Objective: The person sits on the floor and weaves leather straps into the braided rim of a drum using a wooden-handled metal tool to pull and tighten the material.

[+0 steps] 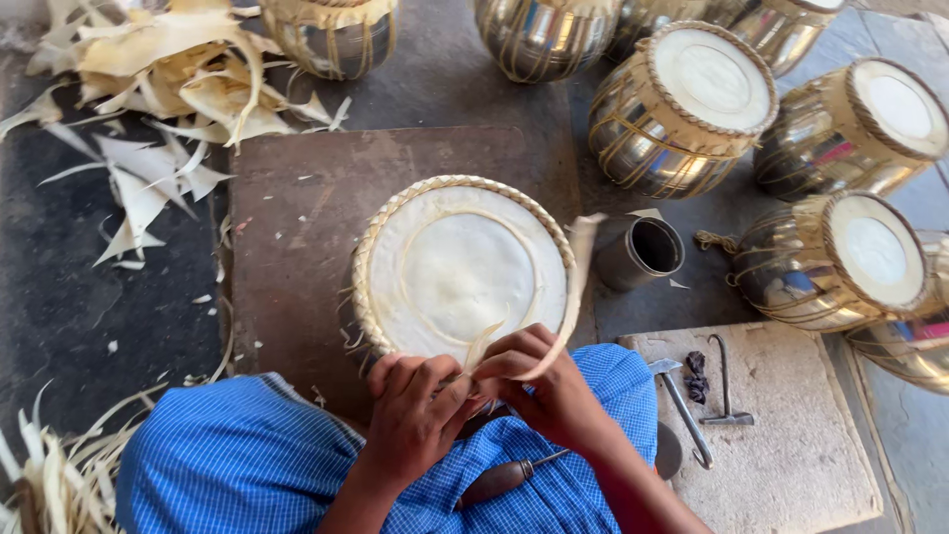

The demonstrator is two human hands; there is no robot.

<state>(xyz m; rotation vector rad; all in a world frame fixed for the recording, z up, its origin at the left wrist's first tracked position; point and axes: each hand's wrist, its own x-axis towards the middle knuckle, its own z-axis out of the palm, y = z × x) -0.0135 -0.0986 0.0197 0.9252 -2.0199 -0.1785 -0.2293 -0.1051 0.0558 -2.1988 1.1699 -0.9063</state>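
Note:
A round drum (461, 269) with a pale skin head and a braided hide rim stands on a brown slab (297, 218) in front of my knees. My left hand (413, 407) presses at the near rim, fingers closed on a thin hide strip. My right hand (539, 381) grips a longer pale hide strip (576, 265) that curves up past the drum's right edge. Both hands touch each other at the rim. A wooden-handled tool (502, 480) lies on my blue checked lap.
Several shiny metal drums (682, 109) with skin heads stand at the back and right. A small metal cup (643, 252) sits beside the drum. A hammer (680, 400) and a hook (727, 384) lie on a stone block (791, 455). Hide scraps (168, 79) are piled left.

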